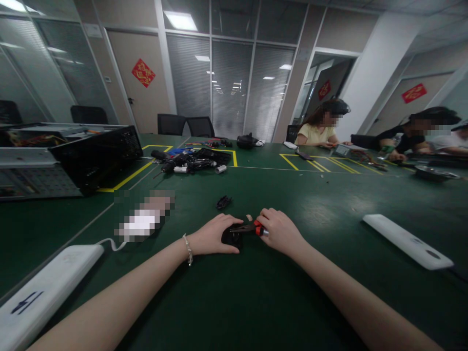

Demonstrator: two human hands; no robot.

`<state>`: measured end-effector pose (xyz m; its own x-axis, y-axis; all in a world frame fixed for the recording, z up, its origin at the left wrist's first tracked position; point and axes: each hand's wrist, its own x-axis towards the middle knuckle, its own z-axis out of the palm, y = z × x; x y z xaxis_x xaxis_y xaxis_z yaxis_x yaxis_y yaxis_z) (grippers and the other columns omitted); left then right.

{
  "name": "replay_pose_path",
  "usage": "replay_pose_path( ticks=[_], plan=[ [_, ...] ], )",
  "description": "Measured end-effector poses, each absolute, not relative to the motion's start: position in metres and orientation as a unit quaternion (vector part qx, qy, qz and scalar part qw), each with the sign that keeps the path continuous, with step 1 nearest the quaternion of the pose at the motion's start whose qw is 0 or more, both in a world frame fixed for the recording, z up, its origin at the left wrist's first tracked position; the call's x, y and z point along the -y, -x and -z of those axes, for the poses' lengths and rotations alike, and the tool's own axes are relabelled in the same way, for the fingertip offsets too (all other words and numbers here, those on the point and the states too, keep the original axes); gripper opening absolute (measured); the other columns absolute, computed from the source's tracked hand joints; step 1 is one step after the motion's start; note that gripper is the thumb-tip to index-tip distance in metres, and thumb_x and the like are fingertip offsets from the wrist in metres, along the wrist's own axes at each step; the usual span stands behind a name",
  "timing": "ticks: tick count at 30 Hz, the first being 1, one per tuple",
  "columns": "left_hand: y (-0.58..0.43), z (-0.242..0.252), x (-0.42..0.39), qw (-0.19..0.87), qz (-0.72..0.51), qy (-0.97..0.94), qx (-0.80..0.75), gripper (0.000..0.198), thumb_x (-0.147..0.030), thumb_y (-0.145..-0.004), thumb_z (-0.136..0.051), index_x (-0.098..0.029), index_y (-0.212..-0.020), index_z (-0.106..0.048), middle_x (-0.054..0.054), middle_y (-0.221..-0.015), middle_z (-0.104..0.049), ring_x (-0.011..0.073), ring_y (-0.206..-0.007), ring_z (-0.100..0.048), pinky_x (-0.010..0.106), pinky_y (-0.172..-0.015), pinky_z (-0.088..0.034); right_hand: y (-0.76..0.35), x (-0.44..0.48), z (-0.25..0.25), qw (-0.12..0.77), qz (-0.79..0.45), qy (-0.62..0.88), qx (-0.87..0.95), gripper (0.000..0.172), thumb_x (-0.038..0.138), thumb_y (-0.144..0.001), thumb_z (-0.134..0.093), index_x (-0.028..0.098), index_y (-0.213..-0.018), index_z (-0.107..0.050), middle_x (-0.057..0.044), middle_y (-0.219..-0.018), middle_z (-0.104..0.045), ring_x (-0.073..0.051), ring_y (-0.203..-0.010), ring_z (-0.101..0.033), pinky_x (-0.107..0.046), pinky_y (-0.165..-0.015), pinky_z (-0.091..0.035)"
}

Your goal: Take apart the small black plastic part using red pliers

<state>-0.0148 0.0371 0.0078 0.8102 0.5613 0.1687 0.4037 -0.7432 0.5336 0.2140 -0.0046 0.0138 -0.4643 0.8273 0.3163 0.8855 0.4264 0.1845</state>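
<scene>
My left hand (214,235) is closed around a small black part (232,238) on the green table, thumb in front and fingers behind. What kind of part it is I cannot make out. In my right hand (280,231) are red-handled pliers (244,228), their long dark jaws pointing left and lying over the black part. Whether the jaws grip it is too small to tell. Just beyond my left hand lies a loose black piece (223,202), and a small pale scrap (249,217) rests between my hands.
White power banks (58,282) lie left and right of my arms. An open computer case (73,161) stands at the left. Beyond my hands is a heap of black tools and cables (193,160). Several people sit at the far right behind a metal bowl (435,173).
</scene>
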Motion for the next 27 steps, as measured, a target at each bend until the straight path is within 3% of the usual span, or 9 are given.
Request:
replay_pose_path(
  ticks=[27],
  plan=[
    [0.0145, -0.0065, -0.0382, 0.239, -0.155, -0.921, -0.268, 0.068, -0.048, -0.065, -0.067, -0.025, -0.123, -0.04, 0.006, -0.116, -0.05, 0.0245, -0.103, -0.046, 0.038, -0.087, -0.038, -0.2108, 0.0082, -0.0175, 0.103, 0.155, 0.521, 0.833, 0.022, 0.019, -0.066, -0.058, 0.016, -0.087, -0.052, -0.006, -0.086, -0.056, -0.017, -0.075, -0.047, -0.027, -0.065, -0.033]
  ],
)
